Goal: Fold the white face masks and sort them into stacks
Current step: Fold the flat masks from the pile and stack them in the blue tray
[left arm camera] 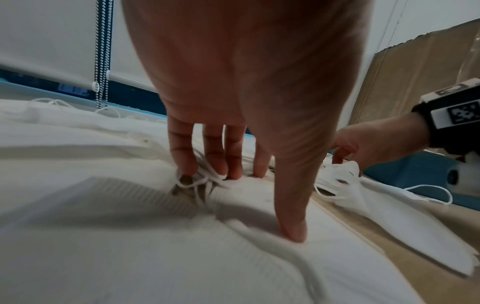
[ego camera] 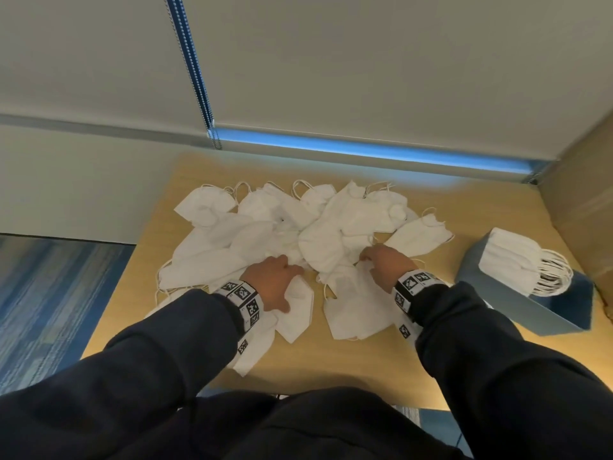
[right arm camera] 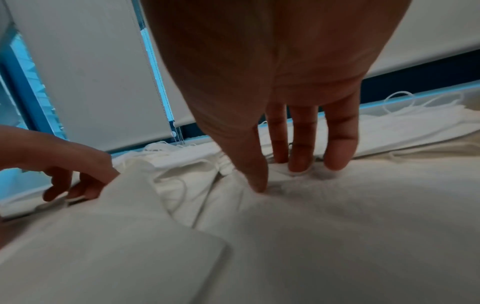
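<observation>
From the head camera, we see most of the work ahead: a loose heap of white masks (ego camera: 282, 227) sprawls over the wooden table (ego camera: 464, 360), while one finished stack (ego camera: 517, 257) stands in a blue box (ego camera: 557, 310) at right. Our left hand (ego camera: 272, 277) and right hand (ego camera: 384, 263) press down on the pile.

At the left wrist, spread fingers (left arm camera: 182, 156) press tangled ear loops (left arm camera: 200, 181).

At the right wrist, straight fingertips (right arm camera: 337, 152) flatten crumpled, soft fabric; neither hand grips anything.

Dim, soft indoor light; wrist views blurred, edges strongly warped.
</observation>
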### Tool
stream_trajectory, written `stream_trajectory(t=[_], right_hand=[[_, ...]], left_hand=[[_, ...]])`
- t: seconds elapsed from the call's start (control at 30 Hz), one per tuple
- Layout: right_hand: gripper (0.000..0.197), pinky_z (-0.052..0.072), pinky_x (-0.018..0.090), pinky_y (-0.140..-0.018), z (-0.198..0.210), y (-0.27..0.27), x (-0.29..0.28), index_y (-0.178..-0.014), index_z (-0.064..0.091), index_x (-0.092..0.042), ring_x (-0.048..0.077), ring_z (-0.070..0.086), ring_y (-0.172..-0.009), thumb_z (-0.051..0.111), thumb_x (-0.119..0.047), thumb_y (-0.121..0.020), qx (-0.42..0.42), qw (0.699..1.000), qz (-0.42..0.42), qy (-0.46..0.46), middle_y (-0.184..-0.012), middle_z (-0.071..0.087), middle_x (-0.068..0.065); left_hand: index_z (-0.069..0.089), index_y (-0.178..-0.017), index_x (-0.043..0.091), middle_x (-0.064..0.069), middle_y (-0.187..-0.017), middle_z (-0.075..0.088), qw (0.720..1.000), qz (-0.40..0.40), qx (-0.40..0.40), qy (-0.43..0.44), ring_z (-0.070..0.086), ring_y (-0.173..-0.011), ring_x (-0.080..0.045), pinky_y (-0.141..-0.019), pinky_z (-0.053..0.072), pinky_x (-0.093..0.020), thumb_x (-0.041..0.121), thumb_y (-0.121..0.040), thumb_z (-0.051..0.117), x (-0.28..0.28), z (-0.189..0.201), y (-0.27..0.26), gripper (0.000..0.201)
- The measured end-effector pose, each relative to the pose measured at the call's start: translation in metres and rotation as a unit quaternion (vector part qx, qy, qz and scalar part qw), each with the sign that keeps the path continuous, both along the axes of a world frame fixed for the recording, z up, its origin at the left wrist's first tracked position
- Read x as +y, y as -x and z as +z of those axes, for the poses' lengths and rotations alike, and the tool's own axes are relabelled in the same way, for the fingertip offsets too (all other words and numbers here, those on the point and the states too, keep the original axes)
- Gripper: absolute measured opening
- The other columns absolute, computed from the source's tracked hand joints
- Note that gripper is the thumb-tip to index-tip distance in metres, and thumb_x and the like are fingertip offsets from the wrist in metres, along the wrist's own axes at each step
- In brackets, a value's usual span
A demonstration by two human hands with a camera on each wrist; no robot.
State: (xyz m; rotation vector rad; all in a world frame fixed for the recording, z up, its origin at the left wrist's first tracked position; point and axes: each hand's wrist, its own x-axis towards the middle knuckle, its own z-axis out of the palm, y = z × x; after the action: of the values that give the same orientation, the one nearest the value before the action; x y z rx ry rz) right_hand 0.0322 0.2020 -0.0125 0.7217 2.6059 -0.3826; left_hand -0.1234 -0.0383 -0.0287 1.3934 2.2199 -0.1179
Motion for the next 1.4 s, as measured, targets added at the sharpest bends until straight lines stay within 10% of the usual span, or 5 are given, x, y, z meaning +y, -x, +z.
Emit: stream_trajectory(t=[0.5, 0.63, 0.8, 1.17, 1.4], right_hand=[[0.015, 0.04, 0.031, -0.075, 0.053, -0.008, 0.033, -0.087, 0.075, -0.018, 0.019, 0.059, -0.087, 0.083, -0.018, -0.075, 0.213, 0.969, -0.098, 0.083, -0.086, 0.063, -0.005], [0.026, 0.05, 0.04, -0.073, 0.075, -0.02, 0.042, -0.102, 0.063, -0.011, 0.028, 0.061, -0.083, 0.077, -0.008, -0.08, 0.352, 0.866, -0.23, 0.271, -0.095, 0.069, 0.012], [0.053, 0.056, 0.05, -0.081, 0.062, -0.02, 0.037, -0.124, 0.059, -0.028, 0.038, 0.062, -0.098, 0.062, 0.01, -0.086, 0.303, 0.81, -0.317, 0.389, -0.114, 0.062, 0.019], [0.006, 0.053, 0.034, -0.085, 0.059, 0.014, 0.022, -0.084, 0.08, -0.021, 0.02, 0.065, -0.101, 0.078, -0.026, -0.084, 0.103, 0.984, -0.084, 0.122, -0.102, 0.074, -0.003], [0.012, 0.049, 0.032, -0.071, 0.083, 0.03, 0.018, -0.084, 0.064, -0.024, 0.024, 0.061, -0.09, 0.063, -0.025, -0.096, 0.367, 0.872, -0.23, 0.227, -0.101, 0.067, 0.001]], left_hand=[[0.057, -0.097, 0.037, 0.008, -0.107, 0.056, 0.964, 0.144, -0.108, -0.196, 0.057, -0.101, -0.017, -0.083, 0.046, -0.033, 0.024, -0.078, 0.076, -0.009, 0.034, 0.003, 0.029], [0.045, -0.118, 0.038, 0.0, -0.09, 0.062, 0.912, 0.237, -0.189, -0.275, 0.062, -0.08, -0.021, -0.06, 0.043, -0.029, 0.021, -0.075, 0.084, -0.017, 0.057, 0.016, 0.06], [0.035, -0.151, 0.036, 0.004, -0.129, 0.055, 0.873, 0.308, -0.251, -0.282, 0.056, -0.113, -0.02, -0.093, 0.047, -0.034, 0.021, -0.084, 0.08, -0.018, 0.055, 0.026, 0.083], [0.056, -0.1, 0.026, 0.008, -0.095, 0.061, 0.916, 0.283, -0.189, -0.21, 0.059, -0.093, -0.018, -0.065, 0.039, -0.021, 0.023, -0.077, 0.085, -0.024, 0.032, 0.022, 0.037], [0.058, -0.14, 0.038, 0.002, -0.136, 0.063, 0.982, 0.156, -0.046, -0.1, 0.06, -0.121, -0.021, -0.094, 0.049, -0.03, 0.029, -0.09, 0.069, -0.031, 0.036, 0.027, 0.052]])
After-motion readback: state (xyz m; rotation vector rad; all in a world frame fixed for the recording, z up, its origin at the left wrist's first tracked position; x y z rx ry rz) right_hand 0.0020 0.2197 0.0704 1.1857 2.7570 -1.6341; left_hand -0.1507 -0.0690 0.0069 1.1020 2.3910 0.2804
